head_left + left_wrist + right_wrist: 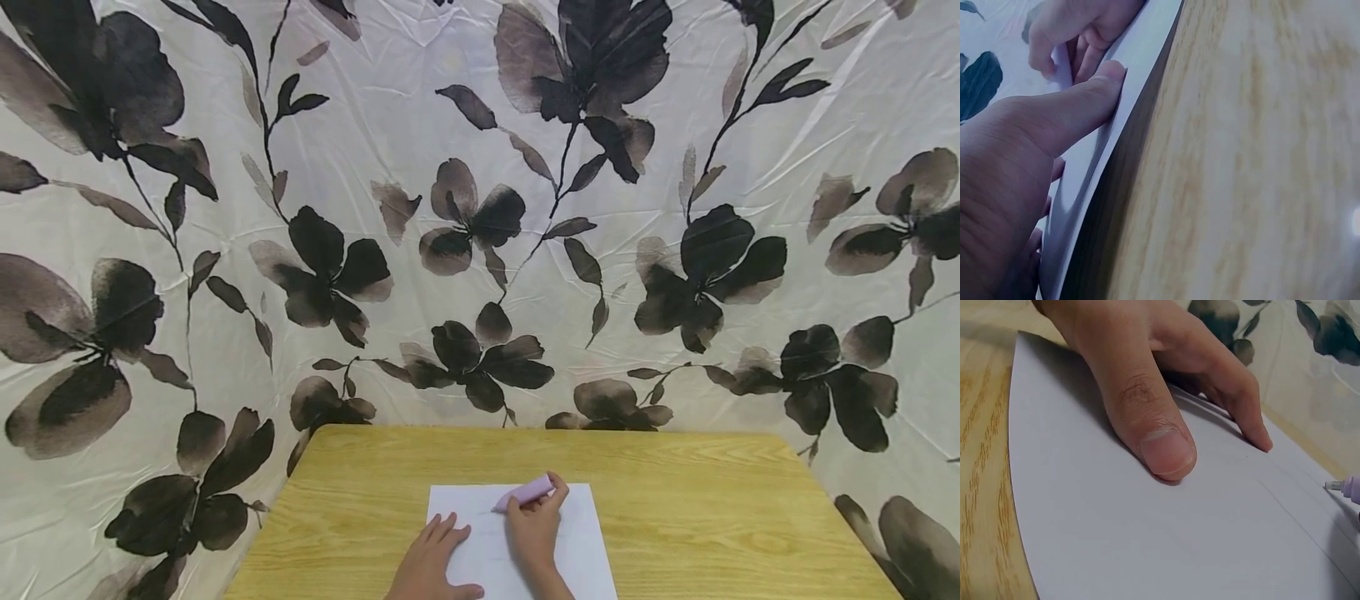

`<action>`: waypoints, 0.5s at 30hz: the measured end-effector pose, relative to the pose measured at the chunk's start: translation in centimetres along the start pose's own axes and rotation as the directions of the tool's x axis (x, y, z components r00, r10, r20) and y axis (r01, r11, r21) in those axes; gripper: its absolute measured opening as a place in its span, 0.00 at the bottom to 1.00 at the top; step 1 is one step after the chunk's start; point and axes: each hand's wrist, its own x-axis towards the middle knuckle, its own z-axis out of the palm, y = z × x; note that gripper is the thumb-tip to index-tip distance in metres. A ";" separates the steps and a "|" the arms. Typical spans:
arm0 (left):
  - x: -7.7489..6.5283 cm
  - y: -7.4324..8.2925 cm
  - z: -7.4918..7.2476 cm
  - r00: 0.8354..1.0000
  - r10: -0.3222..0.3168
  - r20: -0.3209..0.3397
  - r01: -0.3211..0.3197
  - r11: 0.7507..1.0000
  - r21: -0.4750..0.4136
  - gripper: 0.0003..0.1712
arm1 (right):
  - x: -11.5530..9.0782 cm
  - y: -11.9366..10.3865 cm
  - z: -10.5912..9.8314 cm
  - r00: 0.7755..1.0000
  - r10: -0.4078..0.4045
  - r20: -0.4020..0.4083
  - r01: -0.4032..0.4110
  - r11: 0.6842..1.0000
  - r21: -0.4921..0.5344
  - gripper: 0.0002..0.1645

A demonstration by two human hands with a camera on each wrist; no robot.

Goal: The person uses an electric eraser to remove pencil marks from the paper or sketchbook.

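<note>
A sheet of white paper [581,542] lies on the wooden table with several thin, faint lines [1300,524] drawn across it. My right hand [537,533] pinches a thick lilac pen [525,493], which slants down to the left with its tip at the upper part of the sheet. In the right wrist view only the pen's narrow metal tip [1335,485] and a bit of its barrel show, close to the paper. My left hand [433,562] rests on the sheet's left side, fingers spread and thumb [1088,106] pressing near the lower edge.
The yellow wood-grain table [697,517] extends on both sides of the paper. Behind it hangs a pale cloth [420,317] printed with dark flowers. In the left wrist view, the paper's near edge [1094,187] lifts slightly off the tabletop, casting a shadow.
</note>
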 end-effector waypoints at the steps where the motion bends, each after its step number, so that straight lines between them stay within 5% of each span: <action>1: 0.0 0.0 0.0 1.000 0.002 -0.002 -0.002 1.000 -0.003 0.57 | 0.0 0.0 0.0 1.000 -0.007 0.005 0.007 1.000 -0.006 0.48; 15: 0.0 -0.2 0.1 1.000 -0.013 0.015 0.013 1.000 -0.006 0.57 | -0.2 -0.4 0.0 0.999 0.025 0.047 -0.025 1.000 0.002 0.47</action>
